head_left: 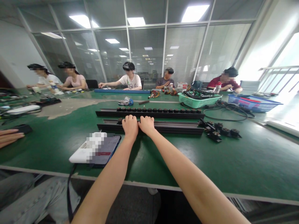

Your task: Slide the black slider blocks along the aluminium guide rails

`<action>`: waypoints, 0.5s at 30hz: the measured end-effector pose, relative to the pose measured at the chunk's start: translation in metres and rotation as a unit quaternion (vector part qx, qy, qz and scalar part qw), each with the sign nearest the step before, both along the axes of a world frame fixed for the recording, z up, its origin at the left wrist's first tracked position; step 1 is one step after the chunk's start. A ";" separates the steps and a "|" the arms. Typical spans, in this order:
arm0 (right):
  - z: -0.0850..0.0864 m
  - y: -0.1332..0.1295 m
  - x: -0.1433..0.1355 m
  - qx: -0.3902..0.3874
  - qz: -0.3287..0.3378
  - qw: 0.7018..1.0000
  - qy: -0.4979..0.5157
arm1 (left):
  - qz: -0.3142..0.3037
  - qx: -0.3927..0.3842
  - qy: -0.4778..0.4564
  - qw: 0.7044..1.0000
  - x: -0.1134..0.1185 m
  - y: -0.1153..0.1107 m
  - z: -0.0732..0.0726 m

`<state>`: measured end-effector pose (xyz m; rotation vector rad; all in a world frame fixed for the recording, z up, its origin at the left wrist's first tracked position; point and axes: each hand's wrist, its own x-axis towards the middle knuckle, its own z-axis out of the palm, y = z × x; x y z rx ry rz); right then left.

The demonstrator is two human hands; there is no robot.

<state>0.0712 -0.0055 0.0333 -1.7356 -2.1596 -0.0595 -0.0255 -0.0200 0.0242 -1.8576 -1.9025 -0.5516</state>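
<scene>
Two long black rails lie parallel across the green table. The near rail point(177, 127) has my left hand point(130, 126) and my right hand point(146, 124) side by side on it, left of its middle, fingers curled over. Whatever is beneath my fingers is hidden. One small black part point(120, 121) sits in the near rail just left of my left hand. Behind, the far rail point(149, 114) carries a row of several black parts. More loose black parts point(215, 130) lie at the near rail's right end.
A phone and white device point(81, 152) lie left of my forearms. A green basket point(198, 101) of cables and a blue basket point(254, 104) stand back right. Another person's hand point(10, 138) rests at far left. Several people sit across the table.
</scene>
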 end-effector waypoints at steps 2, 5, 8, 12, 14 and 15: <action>0.002 0.000 0.000 -0.004 -0.002 1.000 -0.002 | -0.002 0.003 -0.001 1.000 0.000 0.000 -0.001; 0.003 -0.001 0.000 -0.008 -0.004 1.000 -0.004 | -0.003 0.005 0.001 1.000 0.000 0.001 -0.002; 0.004 -0.002 0.001 -0.011 -0.007 1.000 -0.004 | -0.001 0.008 0.005 1.000 0.000 0.002 -0.003; 0.006 -0.004 0.004 -0.012 -0.011 1.000 -0.003 | -0.004 0.020 0.012 1.000 -0.001 0.003 -0.004; 0.007 -0.004 0.005 -0.014 -0.011 1.000 -0.004 | -0.007 0.021 0.010 1.000 -0.001 0.003 -0.005; 0.008 -0.004 0.006 -0.016 -0.010 1.000 -0.006 | -0.008 0.021 0.008 1.000 -0.001 0.003 -0.005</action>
